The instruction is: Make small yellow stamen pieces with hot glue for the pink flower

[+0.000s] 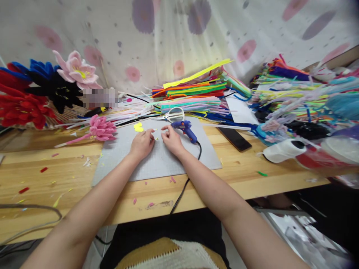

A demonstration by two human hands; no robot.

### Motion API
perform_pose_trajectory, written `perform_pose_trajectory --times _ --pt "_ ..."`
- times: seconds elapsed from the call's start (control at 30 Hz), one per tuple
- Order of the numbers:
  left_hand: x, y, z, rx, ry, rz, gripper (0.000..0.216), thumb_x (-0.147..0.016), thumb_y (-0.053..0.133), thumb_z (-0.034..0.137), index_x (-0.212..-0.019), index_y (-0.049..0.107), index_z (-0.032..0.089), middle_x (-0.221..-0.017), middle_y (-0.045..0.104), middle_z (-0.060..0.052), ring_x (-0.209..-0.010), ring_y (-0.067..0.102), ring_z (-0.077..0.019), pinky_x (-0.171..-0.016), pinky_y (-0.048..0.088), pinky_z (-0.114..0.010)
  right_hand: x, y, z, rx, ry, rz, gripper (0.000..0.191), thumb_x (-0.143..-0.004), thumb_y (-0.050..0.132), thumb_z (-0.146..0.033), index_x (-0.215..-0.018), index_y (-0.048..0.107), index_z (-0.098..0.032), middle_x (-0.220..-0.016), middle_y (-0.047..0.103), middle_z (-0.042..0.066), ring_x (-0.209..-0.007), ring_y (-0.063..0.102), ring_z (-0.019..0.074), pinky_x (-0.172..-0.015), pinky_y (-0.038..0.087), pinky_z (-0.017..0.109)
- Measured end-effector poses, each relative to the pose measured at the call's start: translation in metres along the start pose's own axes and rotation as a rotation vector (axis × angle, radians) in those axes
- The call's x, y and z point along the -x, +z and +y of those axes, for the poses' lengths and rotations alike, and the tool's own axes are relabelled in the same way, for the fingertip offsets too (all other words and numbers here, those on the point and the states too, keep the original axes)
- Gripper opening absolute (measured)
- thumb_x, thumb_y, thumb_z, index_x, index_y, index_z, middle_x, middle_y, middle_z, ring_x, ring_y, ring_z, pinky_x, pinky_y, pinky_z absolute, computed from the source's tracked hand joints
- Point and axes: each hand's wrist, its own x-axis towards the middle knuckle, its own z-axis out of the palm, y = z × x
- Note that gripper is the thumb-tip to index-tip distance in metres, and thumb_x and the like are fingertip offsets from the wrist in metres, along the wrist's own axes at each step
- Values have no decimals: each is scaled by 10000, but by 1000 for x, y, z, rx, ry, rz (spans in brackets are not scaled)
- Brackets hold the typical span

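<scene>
Over the grey board (112, 164), my left hand (142, 144) is closed, its fingers curled. A short thin yellow strip (156, 139) sticks out at its fingertips. Across a small gap, my right hand (171, 140) is also closed, thumb and index finger bent towards each other; whatever they pinch is too small to make out. Just beyond my left hand lie yellow fuzzy pieces (138, 127). A blue glue gun (185, 129) rests beside my right hand, and scissors with white handles (176, 114) lie behind it.
Bundles of coloured pipe cleaners (193, 89) line the back. Fuzzy flowers (75, 71) stand at left, with a pink one (101, 128) lying lower. To the right are a phone (235, 139) and a white bottle (283, 150). The glue gun's black cord (182, 192) crosses the table edge.
</scene>
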Motion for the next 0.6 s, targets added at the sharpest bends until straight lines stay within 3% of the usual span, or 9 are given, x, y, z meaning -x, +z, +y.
perform_pose_trajectory --times 0.1,0.2,0.43,0.6 --pt "2 -1 1 -30 0 -1 341 -775 480 158 -1115 464 170 -846 673 -50 -903 584 -240 -805 413 -367 5 2 -5 108 -67 -52 331 -713 455 -130 -1036 467 -204 -809 619 -18 -651 544 112 -651 407 245" --pt "3 0 2 -19 0 6 366 -782 466 158 -1148 455 167 -857 674 -49 -902 582 -236 -808 413 -367 9 1 -7 170 -94 -118 468 -691 437 -76 -1135 439 -225 -1002 656 -2 -743 593 122 -700 434 261" --pt "8 0 1 24 -10 36 410 -769 461 158 -1179 443 165 -882 673 -55 -942 571 -238 -825 412 -366 12 -1 -12 344 -34 -198 503 -743 432 -74 -1217 440 -244 -1024 689 -11 -1008 604 159 -837 451 309" --pt "11 -4 -2 61 -4 66 422 -734 490 135 -1153 458 176 -872 674 -40 -916 569 -232 -823 410 -367 15 -1 -18 468 -16 -231 525 -766 440 -98 -1274 437 -229 -1072 675 -1 -1061 588 182 -876 449 336"
